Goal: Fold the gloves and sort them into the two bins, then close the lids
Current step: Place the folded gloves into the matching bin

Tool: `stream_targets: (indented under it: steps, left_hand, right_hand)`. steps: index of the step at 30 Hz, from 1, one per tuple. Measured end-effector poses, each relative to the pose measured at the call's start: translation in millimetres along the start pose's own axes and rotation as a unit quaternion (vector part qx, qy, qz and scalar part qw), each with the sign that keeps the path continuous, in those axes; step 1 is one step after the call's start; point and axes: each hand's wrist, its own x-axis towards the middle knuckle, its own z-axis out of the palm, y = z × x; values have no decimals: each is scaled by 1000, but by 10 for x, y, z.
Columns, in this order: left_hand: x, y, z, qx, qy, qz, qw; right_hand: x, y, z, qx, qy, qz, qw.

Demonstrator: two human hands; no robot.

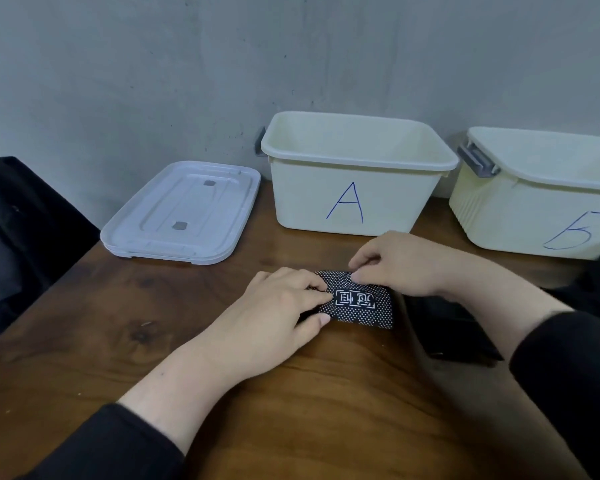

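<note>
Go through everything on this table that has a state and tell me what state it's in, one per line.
Cream plastic bin marked A: open, lid off.
Cream plastic bin marked B: open, lid off.
White plastic lids: stacked flat on the wooden table, left of bin A.
Black dotted glove: folded, lying on the table.
Left hand: pinching the glove.
Right hand: pinching the glove's far edge.

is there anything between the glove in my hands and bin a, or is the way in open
Nothing visible blocks it. The dotted glove lies on the table just in front of bin A, which is open. The lids are stacked off to its left.
</note>
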Motion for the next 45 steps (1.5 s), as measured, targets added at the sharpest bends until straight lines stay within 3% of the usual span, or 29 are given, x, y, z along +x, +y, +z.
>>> stream_targets:
  steps: [7,12,16,18,21,23,25,28,31,35,38,43,45]
  left_hand:
    - [1,-54,17,-7,8,6,1000]
    - [6,-47,-7,-61,53,-30,996]
    - [32,-31,-48,-142,150,-101,973]
    - [52,-9,-80,-227,203,-185,934]
    - [74,57,-82,-427,258,-302,812]
    - [83,122,-90,-565,236,-338,715]
    - [85,169,-102,-659,180,-333,650]
    - [69,206,-132,-727,104,-277,620]
    - [49,181,-139,-760,84,-256,591]
    - [35,124,-132,-765,92,-262,581]
    - [23,96,-164,-774,96,-242,577]
    - [24,66,-187,-754,108,-226,607]
    - [29,54,-190,-746,118,-223,616]
  right_hand:
    - [268,-74,-44,16,-152,20,988]
    - [263,-44,17,70,-159,23,984]
    - [202,-14,41,82,-132,27,988]
    - [171,39,38,167,-95,25,981]
    - [102,83,33,326,-29,35,944]
    - [55,64,60,388,1,39,921]
    - [-1,2,106,412,16,34,910]
    - [-82,-105,182,442,11,22,897]
    - [-113,-183,267,466,9,14,884]
    - [-153,-256,312,499,12,20,866]
    - [-198,-286,289,508,-37,7,861]
    - [-256,-310,240,614,-133,-2,778]
    - [-248,-300,241,623,-137,-1,771]
